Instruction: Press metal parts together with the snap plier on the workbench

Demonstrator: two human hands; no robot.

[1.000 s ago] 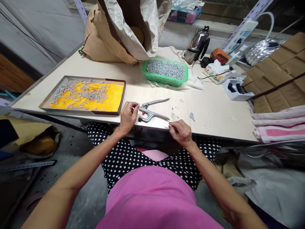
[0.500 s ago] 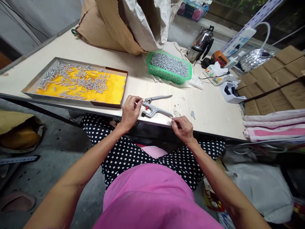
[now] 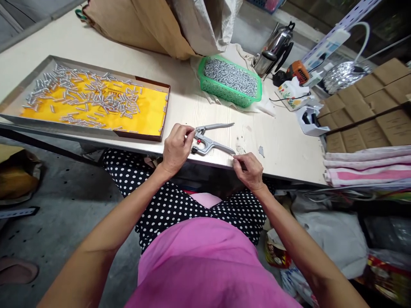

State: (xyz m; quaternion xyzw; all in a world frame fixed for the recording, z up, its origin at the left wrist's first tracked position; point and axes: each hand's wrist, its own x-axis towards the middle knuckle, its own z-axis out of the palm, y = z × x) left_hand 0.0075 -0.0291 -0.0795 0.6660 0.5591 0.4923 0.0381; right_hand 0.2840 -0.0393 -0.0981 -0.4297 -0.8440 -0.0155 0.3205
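Grey metal hand pliers [image 3: 213, 144] lie on the table near its front edge, their handles spread apart and pointing right. A coil spring and a small red part show near the jaws. My left hand [image 3: 177, 147] is closed in a pinch beside the jaw end; whatever is between thumb and forefinger is too small to name. Just off the tip of the lower handle, my right hand [image 3: 249, 171] is also closed, thumb against forefinger, and its contents cannot be made out. Left of the hands stands a shallow tray [image 3: 165, 112] with many small silver ribbed pieces [image 3: 112, 100] on yellow material.
Behind the pliers, a green basket [image 3: 224, 92] is heaped with small silver pieces. A large brown sack [image 3: 128, 25] stands at the back left. Toward the right are a metal kettle [image 3: 279, 42], stacked cardboard boxes [image 3: 369, 107] and folded pink-and-white cloth [image 3: 369, 167].
The camera view has turned slightly, so the tray sits farther left and the sack higher in the picture. Both hands keep their pinches in nearly the same places by the pliers.
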